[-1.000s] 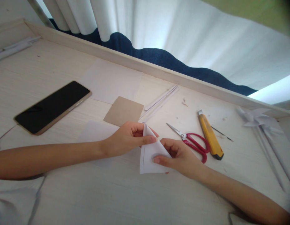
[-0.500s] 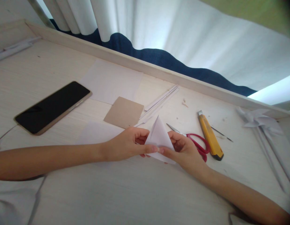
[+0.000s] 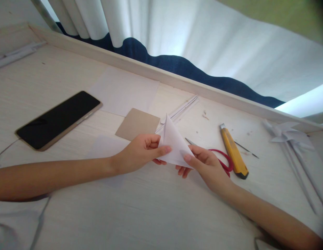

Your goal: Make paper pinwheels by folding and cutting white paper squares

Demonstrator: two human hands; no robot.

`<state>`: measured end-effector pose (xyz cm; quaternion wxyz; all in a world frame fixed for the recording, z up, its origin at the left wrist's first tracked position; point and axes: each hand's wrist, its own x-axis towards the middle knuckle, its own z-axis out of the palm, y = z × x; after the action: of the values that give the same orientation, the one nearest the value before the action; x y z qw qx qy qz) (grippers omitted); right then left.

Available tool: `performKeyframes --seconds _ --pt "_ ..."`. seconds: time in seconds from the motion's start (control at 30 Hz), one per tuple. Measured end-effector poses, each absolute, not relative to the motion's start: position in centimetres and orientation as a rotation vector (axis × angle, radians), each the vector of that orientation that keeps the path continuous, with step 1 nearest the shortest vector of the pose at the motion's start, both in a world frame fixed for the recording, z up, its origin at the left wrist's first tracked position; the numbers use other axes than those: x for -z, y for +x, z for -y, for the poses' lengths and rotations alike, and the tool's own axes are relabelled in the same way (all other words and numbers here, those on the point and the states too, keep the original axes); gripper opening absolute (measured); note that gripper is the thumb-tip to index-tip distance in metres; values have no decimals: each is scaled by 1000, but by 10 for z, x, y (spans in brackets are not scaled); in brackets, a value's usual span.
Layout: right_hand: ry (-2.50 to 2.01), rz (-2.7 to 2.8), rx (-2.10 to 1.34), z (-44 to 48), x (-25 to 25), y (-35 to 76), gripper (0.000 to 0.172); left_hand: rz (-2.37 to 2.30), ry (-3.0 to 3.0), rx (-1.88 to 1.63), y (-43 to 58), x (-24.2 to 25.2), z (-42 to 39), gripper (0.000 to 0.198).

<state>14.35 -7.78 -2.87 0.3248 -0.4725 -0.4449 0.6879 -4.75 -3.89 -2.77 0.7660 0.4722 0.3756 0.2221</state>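
A white sheet of paper folded into a triangle [image 3: 174, 144] is held above the table, its point toward the curtain. My left hand [image 3: 147, 151] pinches its left side, thumb on top and fingers underneath. At the lower right corner my right hand [image 3: 201, 161] grips it between thumb and fingers. Just beyond the right hand lie scissors [image 3: 225, 161] with red handles, partly hidden by that hand. A square of brown cardboard [image 3: 137, 123] rests behind the left hand, near narrow folded paper strips [image 3: 183, 106].
A yellow utility knife [image 3: 233, 151] and a thin dark stick [image 3: 247, 149] lie right of the scissors. A paper pinwheel [image 3: 283, 133] is at far right. At left lies a phone [image 3: 59, 118]; a white sheet [image 3: 124, 90] lies behind it. A raised table edge [image 3: 140, 67] runs along the curtain.
The folded paper has tilted and shifted left and upward, showing more of its face. My right thumb has moved away from my left thumb to the right corner.
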Motion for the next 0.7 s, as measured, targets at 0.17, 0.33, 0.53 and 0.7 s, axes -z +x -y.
performKeyframes --seconds 0.17,0.33,0.53,0.7 --pt "-1339 1190 -1748 78 29 144 19 -813 1039 -450 -47 26 39 19" --pt "-1408 1217 -1691 77 28 145 18 -824 1072 -446 -48 27 40 20" --pt "-1403 1226 -1710 78 31 145 19 -865 1058 -641 -48 30 37 23" --pt "-1428 1256 -1696 78 31 145 21 -931 1124 -666 -50 29 35 21"
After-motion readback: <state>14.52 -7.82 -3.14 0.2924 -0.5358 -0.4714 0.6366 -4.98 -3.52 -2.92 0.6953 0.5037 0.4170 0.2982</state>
